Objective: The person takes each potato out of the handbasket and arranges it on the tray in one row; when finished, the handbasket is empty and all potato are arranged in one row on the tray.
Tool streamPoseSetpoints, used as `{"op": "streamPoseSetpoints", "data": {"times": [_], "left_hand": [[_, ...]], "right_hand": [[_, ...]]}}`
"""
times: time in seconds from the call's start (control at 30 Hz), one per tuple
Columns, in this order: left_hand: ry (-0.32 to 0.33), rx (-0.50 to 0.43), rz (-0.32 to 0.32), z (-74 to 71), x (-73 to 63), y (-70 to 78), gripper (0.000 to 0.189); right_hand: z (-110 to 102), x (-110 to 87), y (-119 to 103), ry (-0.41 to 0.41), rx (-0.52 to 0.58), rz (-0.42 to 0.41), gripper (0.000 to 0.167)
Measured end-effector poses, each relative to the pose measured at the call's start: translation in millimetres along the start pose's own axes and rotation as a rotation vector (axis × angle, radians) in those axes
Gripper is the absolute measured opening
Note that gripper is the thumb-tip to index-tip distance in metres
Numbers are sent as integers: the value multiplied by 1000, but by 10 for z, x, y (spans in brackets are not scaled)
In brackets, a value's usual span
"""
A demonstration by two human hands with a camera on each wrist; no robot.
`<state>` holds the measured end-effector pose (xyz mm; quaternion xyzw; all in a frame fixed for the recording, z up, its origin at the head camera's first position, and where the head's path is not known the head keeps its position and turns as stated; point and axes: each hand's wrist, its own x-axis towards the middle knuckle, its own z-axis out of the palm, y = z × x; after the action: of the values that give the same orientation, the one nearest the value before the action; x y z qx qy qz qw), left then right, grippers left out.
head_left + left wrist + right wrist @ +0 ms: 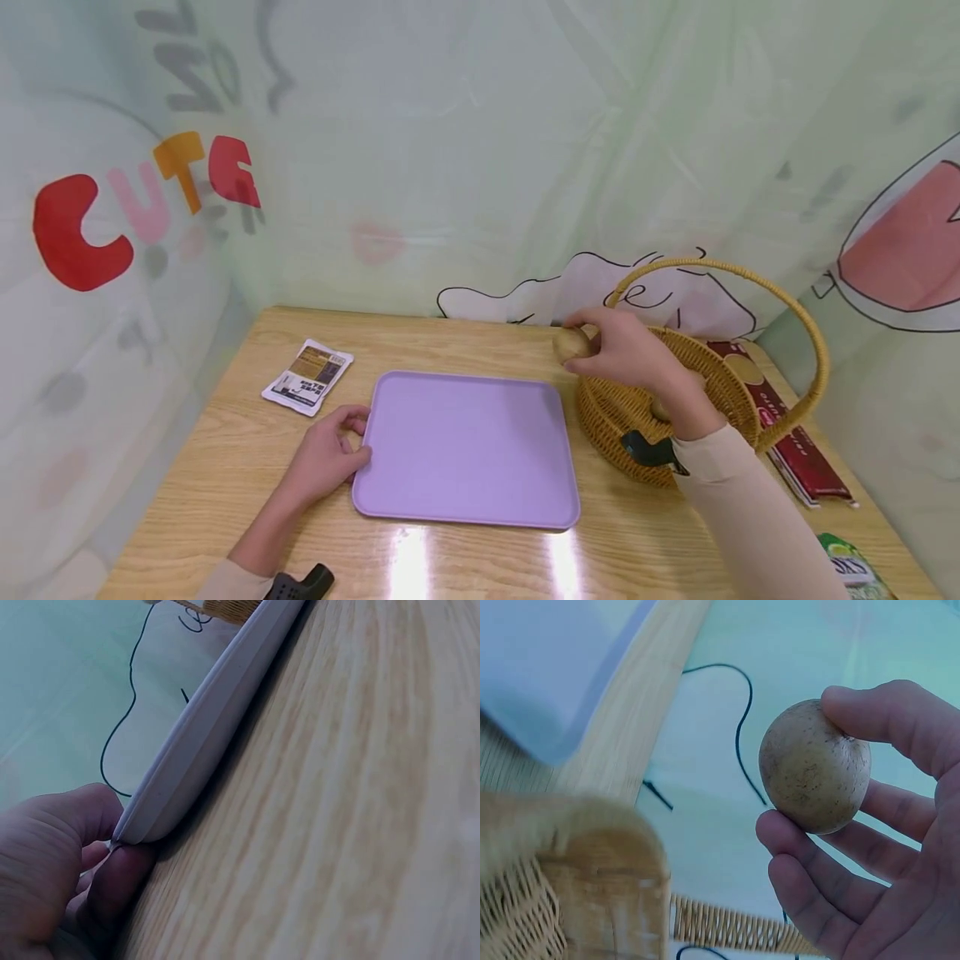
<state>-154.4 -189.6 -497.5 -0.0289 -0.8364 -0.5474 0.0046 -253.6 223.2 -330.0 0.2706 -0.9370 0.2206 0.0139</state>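
My right hand (pixel 626 348) holds a potato (pixel 572 345) above the left rim of a wicker basket (pixel 611 421). In the right wrist view the potato (pixel 814 769) is pale brown with dark specks, between thumb and fingers. At the left edge of a flat lilac tray (pixel 468 450), my left hand (pixel 330 450) pinches the rim. The left wrist view has the thumb on top of the tray's rim (pixel 191 742) and a finger under it. Inside the basket a similar potato (pixel 660 410) shows partly, behind my right forearm.
A small printed pouch (pixel 307 377) lies left of the tray. Behind the basket's right side is a long dark red packet (pixel 806 458). A green packet (pixel 851 567) sits at the front right. The basket's tall handle (pixel 817 333) arches up, and a printed curtain (pixel 450 167) backs the table.
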Motion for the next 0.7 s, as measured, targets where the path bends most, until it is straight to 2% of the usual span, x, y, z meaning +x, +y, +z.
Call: {"op": "streamPoseSetpoints", "data": {"times": [0.33, 0.53, 0.7], "left_hand": [[8, -3, 16, -30, -1, -1, 52], [6, -11, 18, -27, 3, -14, 52], [8, -5, 30, -4, 6, -21, 52]], "right_hand": [[222, 157, -200, -34, 139, -14, 53], [426, 237, -262, -13, 121, -44, 53], [607, 306, -328, -19, 111, -28, 52]]}}
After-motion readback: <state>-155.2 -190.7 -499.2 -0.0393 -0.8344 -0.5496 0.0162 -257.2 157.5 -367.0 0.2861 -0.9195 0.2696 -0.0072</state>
